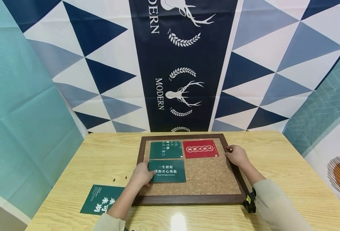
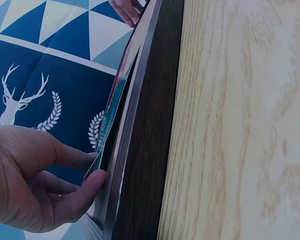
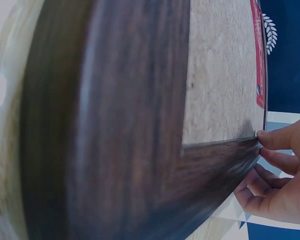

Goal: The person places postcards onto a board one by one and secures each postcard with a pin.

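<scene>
Left grip (image 1: pixel 142 174): I find thumb and fingers drawn together in a pinch on the left edge of the lower green card (image 1: pixel 170 176). My left wrist view shows this card tilted, its held end raised off the cork surface (image 1: pixel 210 176). The card lies over the left part of the cork, just below the upper green card (image 1: pixel 158 150), and carries white lettering, including the line "Please be happy and brave".

Right grip (image 1: pixel 237 155): I record it closed around the right side of the brown frame (image 1: pixel 193 199), near the upper right corner. In my right wrist view the thumb rests on the top of that side, with fingers at its outer edge.

Board contents: the red card (image 1: pixel 200 148) sits at upper right, beside the upper green card. I note 1 pin head at the lower right corner of each of these 2 cards.

Worktop (image 1: pixel 69 166): 1 loose green card (image 1: pixel 92 199) lies left of the frame, partly covered by the left forearm. Near it I count 2 small dark items (image 1: pixel 114 180), too small to identify.

Background: a patterned cloth (image 1: pixel 112 64) with triangles, deer heads and the word "MODERN" hangs behind the worktop.
</scene>
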Demonstrator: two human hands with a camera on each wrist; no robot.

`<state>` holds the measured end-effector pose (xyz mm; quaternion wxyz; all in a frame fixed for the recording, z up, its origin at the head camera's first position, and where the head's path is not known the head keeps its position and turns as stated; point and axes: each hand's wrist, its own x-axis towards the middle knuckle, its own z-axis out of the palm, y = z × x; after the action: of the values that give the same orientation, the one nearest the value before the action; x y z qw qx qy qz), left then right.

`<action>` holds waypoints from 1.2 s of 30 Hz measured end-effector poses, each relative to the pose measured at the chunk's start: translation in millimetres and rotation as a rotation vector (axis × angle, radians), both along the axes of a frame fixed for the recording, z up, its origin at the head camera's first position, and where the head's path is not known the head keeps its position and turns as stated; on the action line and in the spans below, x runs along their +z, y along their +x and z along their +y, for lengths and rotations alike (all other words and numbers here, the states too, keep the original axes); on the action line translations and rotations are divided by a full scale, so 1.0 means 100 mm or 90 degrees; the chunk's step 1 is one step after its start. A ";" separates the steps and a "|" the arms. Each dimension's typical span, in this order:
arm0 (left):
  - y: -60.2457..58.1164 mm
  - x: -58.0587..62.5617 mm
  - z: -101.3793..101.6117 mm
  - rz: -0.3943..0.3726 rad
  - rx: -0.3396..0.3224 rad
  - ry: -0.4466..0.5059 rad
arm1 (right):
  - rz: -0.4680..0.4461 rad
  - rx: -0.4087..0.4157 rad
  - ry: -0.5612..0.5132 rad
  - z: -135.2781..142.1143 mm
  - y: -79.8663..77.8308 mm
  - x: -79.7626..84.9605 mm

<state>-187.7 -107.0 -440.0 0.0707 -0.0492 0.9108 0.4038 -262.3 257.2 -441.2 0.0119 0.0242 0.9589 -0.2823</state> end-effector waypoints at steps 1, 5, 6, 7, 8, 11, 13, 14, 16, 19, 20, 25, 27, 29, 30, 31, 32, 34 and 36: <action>0.00 0.00 0.00 0.001 0.001 -0.011 | -0.001 -0.001 -0.001 0.00 0.00 0.00; -0.01 0.02 0.00 0.013 0.003 -0.070 | -0.001 -0.004 -0.002 0.00 0.01 0.00; -0.01 0.02 0.00 0.015 0.003 -0.080 | 0.000 -0.005 -0.002 0.00 0.01 0.00; -0.01 0.03 0.00 0.018 0.002 -0.090 | 0.000 -0.005 -0.002 0.00 0.01 0.00; -0.01 0.03 0.00 0.022 0.002 -0.101 | 0.000 -0.005 -0.002 0.00 0.01 0.00; 0.00 0.03 0.00 0.030 -0.001 -0.120 | -0.001 -0.005 -0.001 0.00 0.01 0.00; 0.00 0.03 0.00 0.033 -0.001 -0.130 | -0.003 -0.006 -0.001 0.00 0.00 0.00; 0.01 0.03 0.00 0.033 -0.002 -0.133 | -0.004 -0.007 0.000 0.00 0.00 0.00; 0.01 0.02 -0.01 0.034 -0.004 -0.136 | -0.006 -0.008 0.000 0.00 0.00 0.00; 0.02 0.02 -0.02 0.033 -0.009 -0.129 | -0.008 -0.009 -0.003 0.00 0.01 -0.01; 0.02 0.01 -0.03 0.032 -0.011 -0.125 | -0.008 -0.009 -0.004 0.00 0.01 -0.01; 0.02 0.02 -0.05 0.027 -0.017 -0.118 | -0.003 -0.013 -0.010 0.00 0.02 -0.02; 0.02 0.02 -0.06 0.027 -0.018 -0.115 | 0.001 -0.014 -0.011 0.00 0.02 -0.02; 0.02 0.03 -0.06 0.024 -0.016 -0.107 | 0.005 -0.014 -0.010 0.01 0.02 -0.02; 0.02 0.03 -0.06 0.023 -0.015 -0.103 | 0.006 -0.014 -0.011 0.01 0.02 -0.02; 0.03 0.03 -0.06 0.024 -0.014 -0.099 | 0.008 -0.013 -0.012 0.01 0.03 -0.02; 0.03 0.03 -0.06 0.022 -0.013 -0.094 | 0.009 -0.012 -0.012 0.01 0.03 -0.02; 0.03 0.03 -0.07 0.019 -0.010 -0.089 | 0.010 -0.012 -0.013 0.01 0.03 -0.02; 0.03 0.04 -0.09 0.019 -0.010 -0.086 | 0.010 -0.014 -0.011 0.02 0.04 -0.03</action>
<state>-184.6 -115.5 -436.4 0.0569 -0.0408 0.9373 0.3413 -258.7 259.1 -444.1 0.0013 0.0322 0.9563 -0.2906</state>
